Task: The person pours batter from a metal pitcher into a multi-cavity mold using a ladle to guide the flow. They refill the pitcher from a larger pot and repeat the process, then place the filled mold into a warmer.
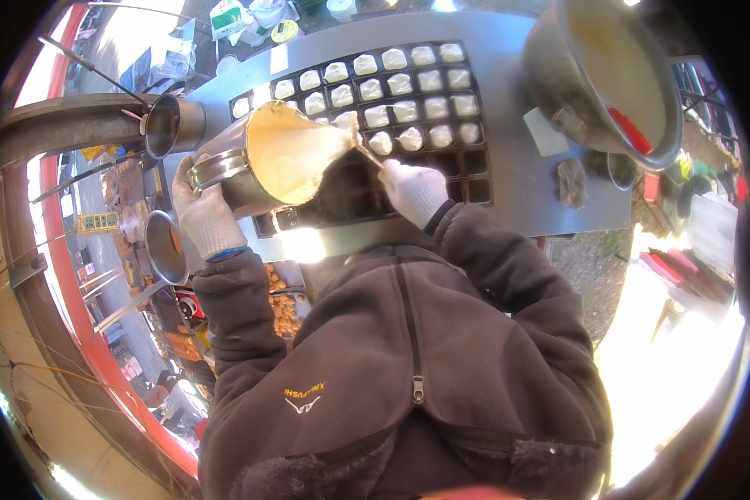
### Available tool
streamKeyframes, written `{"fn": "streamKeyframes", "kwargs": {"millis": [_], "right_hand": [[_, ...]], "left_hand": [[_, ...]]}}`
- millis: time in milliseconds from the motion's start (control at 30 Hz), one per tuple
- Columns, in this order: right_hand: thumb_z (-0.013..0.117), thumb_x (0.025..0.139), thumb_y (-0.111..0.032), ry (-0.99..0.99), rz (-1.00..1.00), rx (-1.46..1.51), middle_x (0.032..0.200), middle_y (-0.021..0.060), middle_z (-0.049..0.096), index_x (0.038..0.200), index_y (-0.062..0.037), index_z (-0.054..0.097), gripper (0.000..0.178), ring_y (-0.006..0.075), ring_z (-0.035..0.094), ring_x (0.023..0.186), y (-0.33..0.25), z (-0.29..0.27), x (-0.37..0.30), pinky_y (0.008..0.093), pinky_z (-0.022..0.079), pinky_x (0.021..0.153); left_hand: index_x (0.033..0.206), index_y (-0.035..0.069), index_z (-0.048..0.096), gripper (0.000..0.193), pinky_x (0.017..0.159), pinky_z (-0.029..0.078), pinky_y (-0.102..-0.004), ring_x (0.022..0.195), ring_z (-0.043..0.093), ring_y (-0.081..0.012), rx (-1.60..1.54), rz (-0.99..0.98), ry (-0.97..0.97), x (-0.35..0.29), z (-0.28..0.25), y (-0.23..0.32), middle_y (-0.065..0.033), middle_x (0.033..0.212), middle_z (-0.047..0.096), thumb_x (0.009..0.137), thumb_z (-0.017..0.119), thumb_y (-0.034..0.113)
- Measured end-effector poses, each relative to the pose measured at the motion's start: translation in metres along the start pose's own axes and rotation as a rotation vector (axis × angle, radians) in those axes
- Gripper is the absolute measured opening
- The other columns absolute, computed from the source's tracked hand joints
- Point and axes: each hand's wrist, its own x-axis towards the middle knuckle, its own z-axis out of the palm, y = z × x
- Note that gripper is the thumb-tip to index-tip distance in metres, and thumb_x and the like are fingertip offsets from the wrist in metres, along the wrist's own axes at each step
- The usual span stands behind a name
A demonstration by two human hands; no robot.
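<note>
My left hand [202, 215], in a white knit glove, grips the handle of a metal pitcher [240, 190]. The pitcher is tipped to the right, and thick cream-coloured batter [296, 150] reaches its lip. In my gloved right hand [414, 192] is a thin stick-like tool [369, 153], its coated tip at the batter by the lip. Below both hands lies a dark mould pan [485, 193] with rows of square cups. White batter portions [409, 138] fill most cups in the far rows. Nearer cups at the right look dark and unfilled; the pitcher hides others.
A big metal bowl [550, 71] with pale batter and a red-handled utensil [629, 131] stands at the far right. Near it are a white square [546, 133], a crumpled cloth [572, 183] and a metal cup [622, 170]. Two metal pots [187, 125] flank the left side.
</note>
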Motion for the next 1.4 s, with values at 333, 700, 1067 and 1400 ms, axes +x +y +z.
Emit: {"fn": "streamKeyframes", "kwargs": {"millis": [333,700,1067,1400], "right_hand": [[0.065,0.109,-0.024,-0.348,0.181,-0.118,0.078,0.0167,0.076,0.101,-0.0101,0.07,0.017,0.0413,0.077,0.073,-0.023,0.028,0.025,0.0553,0.058,0.065],[0.071,0.105,-0.023,-0.339,0.073,-0.13,0.071,0.0162,0.072,0.098,-0.0109,0.071,0.014,0.0392,0.075,0.065,-0.06,0.077,0.049,0.0529,0.058,0.06],[0.065,0.106,-0.021,-0.383,0.008,-0.01,0.077,0.0203,0.075,0.098,-0.0089,0.072,0.016,0.0428,0.077,0.072,-0.111,0.115,0.08,0.0566,0.058,0.066],[0.065,0.11,-0.024,-0.391,-0.132,0.0,0.074,0.0145,0.074,0.106,-0.0102,0.071,0.015,0.0371,0.075,0.063,-0.161,0.166,0.098,0.0507,0.058,0.057]], "left_hand": [[0.158,-0.006,0.054,0.056,0.114,0.055,-0.0322,0.129,0.07,-0.0208,0.337,0.099,0.138,0.018,-0.044,-0.004,-0.0163,0.146,0.07,0.104,0.067,-0.009],[0.155,-0.008,0.058,0.055,0.114,0.055,-0.0318,0.126,0.071,-0.0216,0.554,0.197,0.246,0.034,-0.085,0.011,-0.0165,0.143,0.072,0.1,0.065,-0.012],[0.155,-0.008,0.06,0.057,0.117,0.053,-0.0346,0.131,0.07,-0.0248,0.521,0.175,0.36,0.061,-0.134,0.006,-0.0195,0.147,0.071,0.099,0.068,-0.008],[0.156,-0.009,0.059,0.061,0.123,0.05,-0.0355,0.139,0.067,-0.0273,0.588,0.23,0.436,0.081,-0.182,0.002,-0.0198,0.152,0.068,0.095,0.066,-0.014]]}}
